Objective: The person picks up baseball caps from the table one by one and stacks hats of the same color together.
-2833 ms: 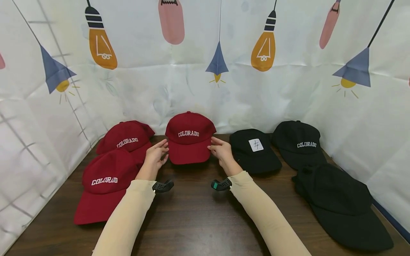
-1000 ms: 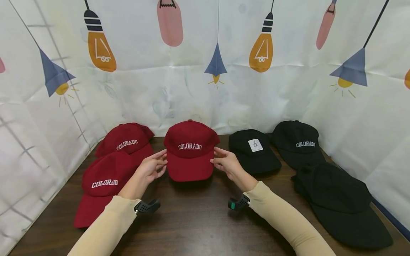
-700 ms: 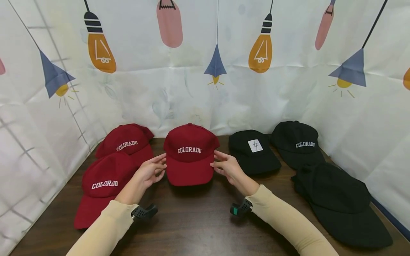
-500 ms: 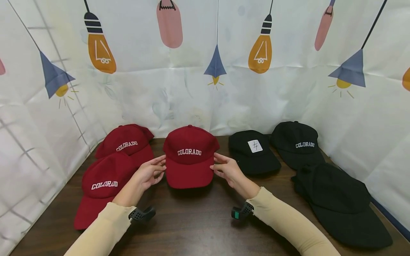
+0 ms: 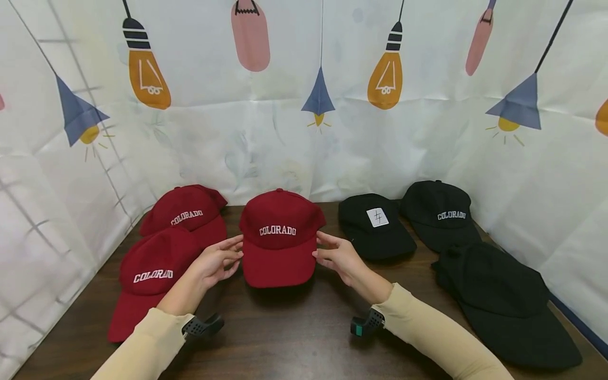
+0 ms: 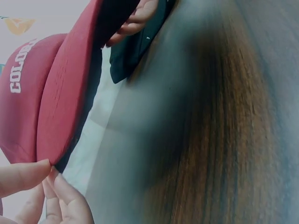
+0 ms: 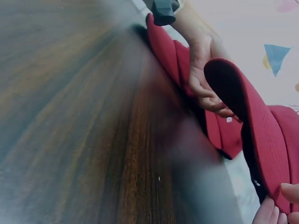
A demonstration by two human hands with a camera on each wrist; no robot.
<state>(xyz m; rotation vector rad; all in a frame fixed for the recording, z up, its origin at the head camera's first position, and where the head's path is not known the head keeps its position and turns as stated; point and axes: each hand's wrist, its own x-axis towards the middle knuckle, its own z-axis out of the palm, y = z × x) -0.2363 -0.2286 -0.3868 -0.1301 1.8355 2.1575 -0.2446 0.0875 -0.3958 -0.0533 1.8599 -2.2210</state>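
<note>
Between my two hands is a red baseball cap [image 5: 279,258] with white COLORADO lettering, its brim toward me. My left hand [image 5: 216,264] pinches one side of the brim between thumb and fingers, as the left wrist view shows at the brim's corner [image 6: 56,126]. On the opposite side my right hand [image 5: 339,258] pinches the brim too, with thumb on top and fingers beneath in the right wrist view [image 7: 275,205]. A dark shadow lies on the table below the brim, and the wrist views show the brim's dark underside above the wood.
Two more red caps [image 5: 144,274] overlap at the left of the brown wooden table [image 5: 285,338]. At right lie several black caps: one with a white marked label [image 5: 377,217], one lettered COLORADO [image 5: 439,214], one large and plain [image 5: 508,306]. A printed white curtain [image 5: 285,142] hangs behind.
Both hands have brought the red cap from near the curtain toward the person, and it looks larger now. The other caps keep their places.
</note>
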